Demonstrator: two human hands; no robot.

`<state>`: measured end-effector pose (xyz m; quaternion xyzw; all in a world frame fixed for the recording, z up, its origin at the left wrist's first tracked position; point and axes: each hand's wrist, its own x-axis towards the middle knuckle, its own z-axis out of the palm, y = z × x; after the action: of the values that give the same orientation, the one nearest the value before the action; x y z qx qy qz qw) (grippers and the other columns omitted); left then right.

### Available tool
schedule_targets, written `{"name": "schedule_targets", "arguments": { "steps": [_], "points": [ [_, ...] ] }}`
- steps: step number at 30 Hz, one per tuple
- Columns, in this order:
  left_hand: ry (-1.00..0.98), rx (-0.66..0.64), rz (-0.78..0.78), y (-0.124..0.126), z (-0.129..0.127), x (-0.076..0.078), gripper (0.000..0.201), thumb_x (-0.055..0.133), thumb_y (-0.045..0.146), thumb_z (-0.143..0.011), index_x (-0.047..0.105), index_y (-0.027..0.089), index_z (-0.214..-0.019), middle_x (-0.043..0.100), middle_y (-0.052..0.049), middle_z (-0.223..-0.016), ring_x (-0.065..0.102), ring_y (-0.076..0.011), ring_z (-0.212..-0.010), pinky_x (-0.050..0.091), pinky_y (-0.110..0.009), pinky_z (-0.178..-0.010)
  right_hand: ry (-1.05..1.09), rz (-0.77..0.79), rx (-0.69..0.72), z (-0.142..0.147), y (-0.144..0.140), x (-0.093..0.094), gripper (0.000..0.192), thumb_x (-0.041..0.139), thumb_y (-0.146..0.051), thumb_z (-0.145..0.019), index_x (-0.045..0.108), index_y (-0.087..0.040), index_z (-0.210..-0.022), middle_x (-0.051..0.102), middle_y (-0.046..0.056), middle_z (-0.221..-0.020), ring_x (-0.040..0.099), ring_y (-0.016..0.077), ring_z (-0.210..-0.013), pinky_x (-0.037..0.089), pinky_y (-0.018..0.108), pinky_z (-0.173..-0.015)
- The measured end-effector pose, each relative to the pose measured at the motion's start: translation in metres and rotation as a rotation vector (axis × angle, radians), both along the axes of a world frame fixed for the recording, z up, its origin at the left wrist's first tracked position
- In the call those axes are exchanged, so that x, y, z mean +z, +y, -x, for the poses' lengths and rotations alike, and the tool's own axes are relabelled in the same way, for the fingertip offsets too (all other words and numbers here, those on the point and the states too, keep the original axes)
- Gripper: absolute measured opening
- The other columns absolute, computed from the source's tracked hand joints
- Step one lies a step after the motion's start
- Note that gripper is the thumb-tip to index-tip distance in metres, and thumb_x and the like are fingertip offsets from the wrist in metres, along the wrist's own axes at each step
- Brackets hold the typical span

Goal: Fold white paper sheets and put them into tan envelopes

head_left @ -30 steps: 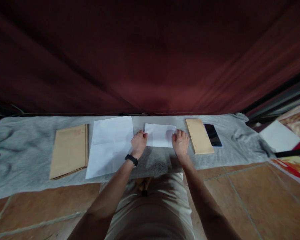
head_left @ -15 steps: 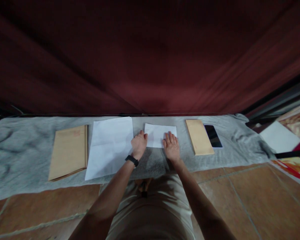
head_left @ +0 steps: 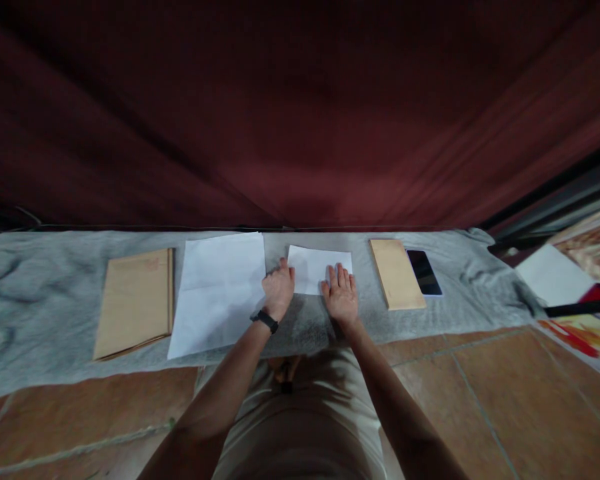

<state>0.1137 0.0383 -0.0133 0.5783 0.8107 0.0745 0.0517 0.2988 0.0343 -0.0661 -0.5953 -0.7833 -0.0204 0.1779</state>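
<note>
A small folded white paper lies on the grey cloth in front of me. My left hand, wearing a black wristband, is closed at its left edge. The thumb touches that edge, the index finger points forward and the other fingers are curled. Flat on the right part of the paper rests my right hand, open, fingers a little spread. Just left of my left hand lies a stack of large white sheets with a faint crosswise crease.
Brown envelopes lie at the left. Right of the folded paper are a narrow tan envelope stack and a dark phone. The grey cloth covers a narrow ledge against a dark red curtain. Printed sheets sit far right.
My left index finger has stretched forward from the curled fist. The right hand stays flat on the paper, shifted very slightly. The view has moved slightly.
</note>
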Motion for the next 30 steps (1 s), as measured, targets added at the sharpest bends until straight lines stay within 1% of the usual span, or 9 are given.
{"name": "schedule_targets", "arguments": {
  "steps": [2, 4, 5, 7, 9, 12, 15, 24, 30],
  "points": [
    [0.050, -0.066, -0.074, -0.003, -0.002, 0.000, 0.042, 0.033, 0.027, -0.104, 0.054, 0.010, -0.137, 0.072, -0.020, -0.114, 0.068, -0.0311, -0.111, 0.051, -0.042, -0.095, -0.005, 0.006, 0.000, 0.000, 0.000, 0.001, 0.057, 0.040, -0.041, -0.107, 0.043, -0.013, -0.156, 0.035, 0.021, -0.163, 0.037, 0.0330, -0.150, 0.027, 0.052, -0.122],
    [0.087, -0.200, -0.146, -0.005, -0.007, -0.002, 0.045, 0.033, 0.021, -0.103, 0.051, 0.009, -0.142, 0.062, -0.022, -0.136, 0.058, -0.0318, -0.129, 0.044, -0.046, -0.108, -0.010, 0.013, -0.006, 0.001, -0.001, 0.002, 0.057, 0.039, -0.041, -0.107, 0.042, -0.013, -0.156, 0.034, 0.021, -0.164, 0.036, 0.0330, -0.150, 0.027, 0.052, -0.122],
    [0.088, -0.291, -0.175, -0.006, -0.010, -0.005, 0.047, 0.033, 0.021, -0.103, 0.049, 0.010, -0.145, 0.055, -0.020, -0.147, 0.050, -0.0313, -0.138, 0.039, -0.047, -0.115, -0.012, 0.016, -0.009, 0.001, -0.001, 0.002, 0.057, 0.039, -0.041, -0.107, 0.042, -0.013, -0.156, 0.034, 0.021, -0.164, 0.036, 0.0331, -0.150, 0.027, 0.052, -0.122],
    [0.056, -0.488, -0.209, -0.008, -0.019, -0.012, 0.050, 0.035, 0.023, -0.103, 0.044, 0.015, -0.152, 0.039, -0.014, -0.163, 0.033, -0.0285, -0.151, 0.028, -0.046, -0.124, -0.017, 0.024, -0.013, 0.001, -0.001, 0.003, 0.057, 0.040, -0.041, -0.107, 0.042, -0.013, -0.156, 0.033, 0.020, -0.164, 0.035, 0.0332, -0.151, 0.027, 0.051, -0.122],
    [0.010, -0.595, -0.208, -0.009, -0.027, -0.020, 0.051, 0.035, 0.028, -0.104, 0.043, 0.019, -0.153, 0.031, -0.007, -0.168, 0.022, -0.0261, -0.157, 0.021, -0.047, -0.128, -0.023, 0.030, -0.013, 0.001, -0.001, 0.003, 0.056, 0.040, -0.041, -0.107, 0.043, -0.014, -0.156, 0.033, 0.020, -0.164, 0.034, 0.0330, -0.151, 0.026, 0.051, -0.122],
    [-0.036, -0.576, -0.171, -0.010, -0.034, -0.031, 0.051, 0.032, 0.033, -0.105, 0.044, 0.020, -0.154, 0.034, -0.006, -0.166, 0.023, -0.0244, -0.156, 0.018, -0.048, -0.129, -0.022, 0.030, -0.016, 0.002, 0.000, 0.001, 0.054, 0.039, -0.037, -0.107, 0.043, -0.014, -0.155, 0.034, 0.019, -0.164, 0.035, 0.0317, -0.151, 0.026, 0.050, -0.122],
    [-0.047, -0.557, -0.157, -0.012, -0.033, -0.036, 0.052, 0.030, 0.035, -0.106, 0.043, 0.021, -0.155, 0.037, -0.005, -0.165, 0.024, -0.0241, -0.156, 0.017, -0.049, -0.129, -0.007, 0.022, -0.018, 0.001, 0.001, -0.002, 0.054, 0.040, -0.037, -0.107, 0.043, -0.015, -0.156, 0.034, 0.018, -0.165, 0.036, 0.0310, -0.150, 0.025, 0.051, -0.122],
    [-0.023, -0.556, -0.177, -0.016, -0.028, -0.036, 0.054, 0.032, 0.037, -0.106, 0.040, 0.022, -0.157, 0.034, -0.005, -0.166, 0.023, -0.0254, -0.156, 0.015, -0.050, -0.129, 0.041, 0.045, -0.047, 0.006, 0.004, -0.001, 0.053, 0.039, -0.036, -0.106, 0.046, -0.015, -0.153, 0.036, 0.019, -0.163, 0.036, 0.0309, -0.150, 0.026, 0.052, -0.121],
    [0.005, -0.555, -0.177, -0.016, -0.027, -0.038, 0.054, 0.034, 0.036, -0.105, 0.039, 0.023, -0.157, 0.033, -0.003, -0.167, 0.023, -0.0244, -0.156, 0.015, -0.049, -0.129, 0.019, 0.067, -0.051, 0.013, 0.005, -0.002, 0.051, 0.037, -0.031, -0.106, 0.043, -0.019, -0.155, 0.036, 0.016, -0.164, 0.033, 0.0305, -0.151, 0.023, 0.055, -0.122]
  ]
}}
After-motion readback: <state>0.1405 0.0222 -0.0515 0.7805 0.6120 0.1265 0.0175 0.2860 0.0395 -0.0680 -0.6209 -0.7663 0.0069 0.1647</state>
